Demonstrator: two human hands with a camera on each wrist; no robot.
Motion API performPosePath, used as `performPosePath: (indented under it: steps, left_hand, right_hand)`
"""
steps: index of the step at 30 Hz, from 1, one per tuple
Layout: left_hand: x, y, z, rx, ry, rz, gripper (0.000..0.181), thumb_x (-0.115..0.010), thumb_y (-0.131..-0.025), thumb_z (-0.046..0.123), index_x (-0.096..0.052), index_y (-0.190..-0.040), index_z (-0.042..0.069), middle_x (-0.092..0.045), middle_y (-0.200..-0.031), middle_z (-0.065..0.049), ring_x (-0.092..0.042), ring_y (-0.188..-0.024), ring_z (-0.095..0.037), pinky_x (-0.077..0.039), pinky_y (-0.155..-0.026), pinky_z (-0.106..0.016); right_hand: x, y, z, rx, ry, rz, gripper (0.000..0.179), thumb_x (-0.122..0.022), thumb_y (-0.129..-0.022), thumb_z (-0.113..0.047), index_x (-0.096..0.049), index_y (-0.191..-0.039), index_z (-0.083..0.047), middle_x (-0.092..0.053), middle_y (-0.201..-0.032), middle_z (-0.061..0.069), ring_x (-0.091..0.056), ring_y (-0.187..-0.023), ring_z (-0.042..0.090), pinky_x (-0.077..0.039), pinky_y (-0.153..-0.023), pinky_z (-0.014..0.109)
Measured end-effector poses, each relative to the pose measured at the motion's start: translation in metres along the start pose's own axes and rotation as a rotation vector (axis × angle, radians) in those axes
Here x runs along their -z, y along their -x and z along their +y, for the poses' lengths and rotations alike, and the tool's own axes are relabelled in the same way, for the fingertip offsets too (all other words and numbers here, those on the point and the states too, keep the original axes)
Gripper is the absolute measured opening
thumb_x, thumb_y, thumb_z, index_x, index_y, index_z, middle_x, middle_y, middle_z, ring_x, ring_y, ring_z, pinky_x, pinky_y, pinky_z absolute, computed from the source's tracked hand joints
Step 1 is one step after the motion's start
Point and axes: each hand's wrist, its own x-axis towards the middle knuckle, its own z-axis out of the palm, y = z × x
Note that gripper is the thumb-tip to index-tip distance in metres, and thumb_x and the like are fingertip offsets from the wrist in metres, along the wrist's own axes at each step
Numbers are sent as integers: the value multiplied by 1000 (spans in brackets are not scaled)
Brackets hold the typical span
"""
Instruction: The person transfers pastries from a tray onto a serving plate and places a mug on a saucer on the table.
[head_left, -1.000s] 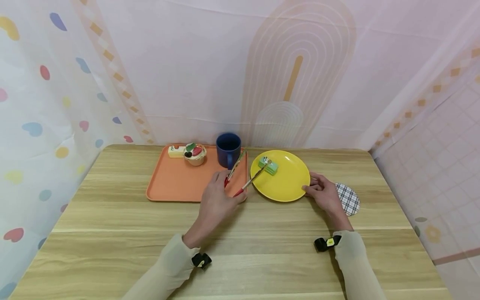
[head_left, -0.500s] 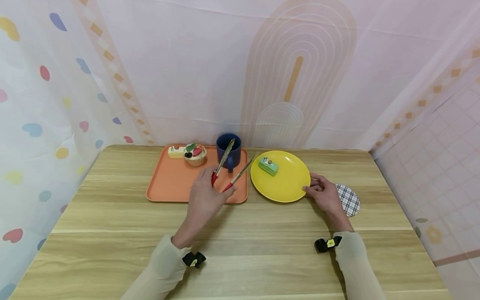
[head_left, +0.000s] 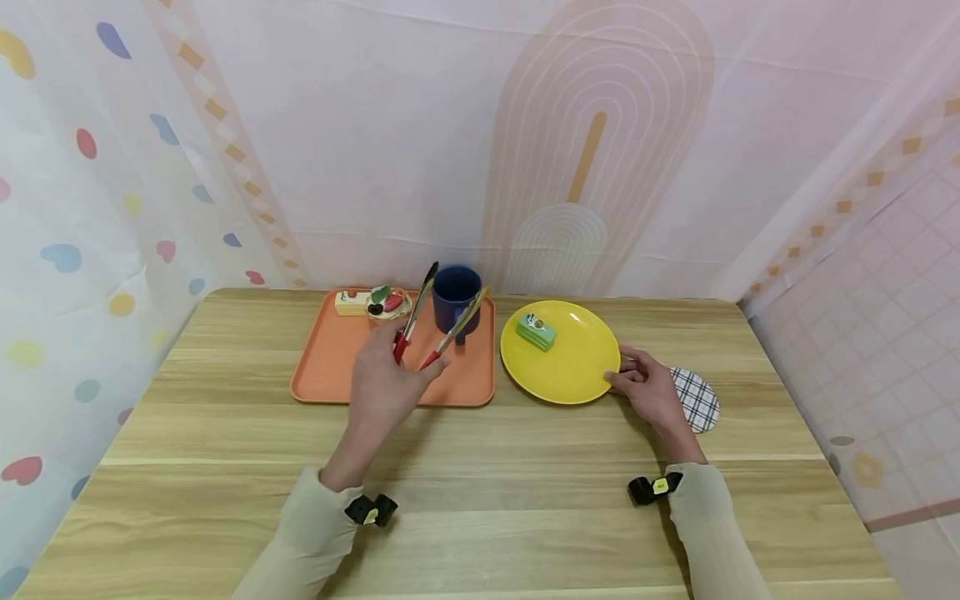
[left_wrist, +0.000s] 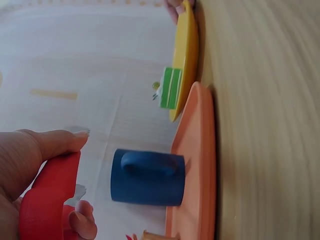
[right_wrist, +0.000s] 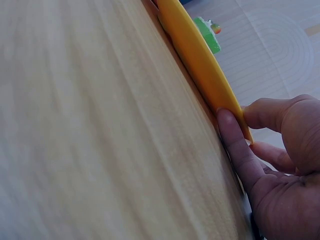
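My left hand holds a pair of red-handled metal tongs above the orange tray; the tongs' arms are spread with nothing between them. On the tray stand a blue mug, a cupcake topped with fruit and a small yellow cake slice. With thumb and fingers my right hand pinches the right rim of the yellow plate. A green cake slice sits on the plate's left part. In the left wrist view the red tong handle lies in my grip.
A round checked coaster lies on the wooden table, right of the plate and partly behind my right hand. Patterned curtains hang behind the table and along both sides.
My left hand has moved left with the tongs, from over the plate's green cake slice to over the tray, near the mug and cupcake. The right hand and plate stay put.
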Motion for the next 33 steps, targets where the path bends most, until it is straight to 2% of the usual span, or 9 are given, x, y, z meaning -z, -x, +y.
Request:
performPosePath:
  steps: [7,10,17,25,33]
  left_hand:
    - [8,-4,-8,-2,8,27,63,-94,-74,28,-64,-122,2,-63,-103,-15,-51,-82,-30,-38,-68,-38]
    - [11,-5,-12,10,-7,36,63,-94,-74,29,-64,-122,1,-62,-101,-17,-50,-80,-30,-36,-67,-38]
    - [18,-9,-18,72,-49,18,70,-92,-76,32,-60,-127,-3,-62,-108,-20,-52,-86,-32,-37,-69,-38]
    - [24,-15,-28,80,-64,29,70,-91,-77,34,-60,-127,-4,-63,-110,-21,-54,-90,-35,-37,-71,-39]
    - [31,-18,-37,128,-62,2,71,-88,-80,32,-57,-133,-4,-62,-114,-21,-55,-96,-35,-40,-74,-40]
  right_hand:
    - [0,-1,1,4,6,5,59,-68,-97,-8,-45,-151,-5,-60,-128,22,-66,-86,1,-59,-78,21]
    - [0,-1,1,8,9,8,59,-69,-97,-8,-45,-152,-5,-60,-128,22,-66,-86,0,-59,-78,20]
    - [0,0,2,10,13,10,59,-69,-97,-8,-45,-152,-5,-61,-128,22,-66,-85,0,-59,-78,21]
    - [0,0,-1,-4,20,9,59,-69,-97,-9,-46,-151,-5,-61,-129,23,-66,-85,0,-59,-78,21]
    - [1,2,-1,-1,13,7,59,-70,-97,-10,-46,-151,-5,-61,-129,23,-67,-85,1,-59,-79,21]
